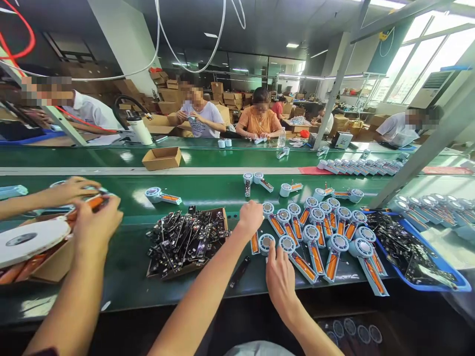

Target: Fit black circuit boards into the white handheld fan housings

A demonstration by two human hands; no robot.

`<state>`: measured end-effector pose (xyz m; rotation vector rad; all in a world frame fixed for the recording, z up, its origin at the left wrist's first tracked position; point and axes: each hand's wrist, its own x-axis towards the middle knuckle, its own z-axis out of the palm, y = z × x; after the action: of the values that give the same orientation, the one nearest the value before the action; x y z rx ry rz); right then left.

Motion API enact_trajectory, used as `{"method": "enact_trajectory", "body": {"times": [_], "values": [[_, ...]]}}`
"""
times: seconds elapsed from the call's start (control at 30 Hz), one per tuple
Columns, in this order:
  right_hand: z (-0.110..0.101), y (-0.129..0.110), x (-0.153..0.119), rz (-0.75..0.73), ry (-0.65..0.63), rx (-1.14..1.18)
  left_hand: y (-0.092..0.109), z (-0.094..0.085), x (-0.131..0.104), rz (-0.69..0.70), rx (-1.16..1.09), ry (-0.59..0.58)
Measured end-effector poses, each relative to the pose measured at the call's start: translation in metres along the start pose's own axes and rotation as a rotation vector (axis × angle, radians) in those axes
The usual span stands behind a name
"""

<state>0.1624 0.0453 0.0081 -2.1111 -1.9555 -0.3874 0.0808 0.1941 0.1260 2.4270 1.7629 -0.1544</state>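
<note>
My left hand (251,217) is closed, fingers curled down, above the front lane beside the upper fan units; what it holds, if anything, is hidden. Lower and to the right, my right hand (281,274) has its fingers stretched out, the tips at the edge of a light-blue fan unit (266,243) with a round grille. Rows of similar fan units (338,243) with orange strips in their handles lie to the right. Left of my forearm, a cardboard box (225,217) is heaped with black circuit boards (185,240). One dark strip (240,272) lies by my left forearm.
A co-worker's hands (94,212) hold an orange-and-blue part at left, near a white reel (33,240). A blue tray (458,284) of boards sits at right. An open carton (161,159) stands on the green surface. People sit across the line; a metal post (419,148) slants at right.
</note>
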Motion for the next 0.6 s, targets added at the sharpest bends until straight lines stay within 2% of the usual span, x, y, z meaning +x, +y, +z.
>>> {"method": "enact_trajectory", "body": {"times": [0.1, 0.17, 0.3, 0.4, 0.5, 0.6], "values": [[0.001, -0.002, -0.014, 0.002, 0.089, 0.017, 0.0, 0.017, 0.003, -0.031, -0.01, -0.064], [-0.001, -0.009, -0.024, -0.049, 0.139, 0.065, -0.003, 0.024, 0.007, -0.031, -0.018, -0.102], [-0.001, -0.035, -0.035, -0.304, 0.1, 0.252, -0.007, 0.028, 0.01, -0.001, -0.03, -0.16], [0.012, -0.048, -0.034, -0.473, 0.059, 0.35, -0.009, 0.029, 0.009, 0.021, -0.038, -0.184], [0.028, -0.042, -0.035, -0.563, 0.115, 0.367, -0.009, 0.029, 0.005, 0.05, -0.063, -0.192], [0.034, -0.015, -0.039, -0.683, 0.187, 0.409, -0.009, 0.033, -0.002, 0.074, -0.107, -0.177]]}}
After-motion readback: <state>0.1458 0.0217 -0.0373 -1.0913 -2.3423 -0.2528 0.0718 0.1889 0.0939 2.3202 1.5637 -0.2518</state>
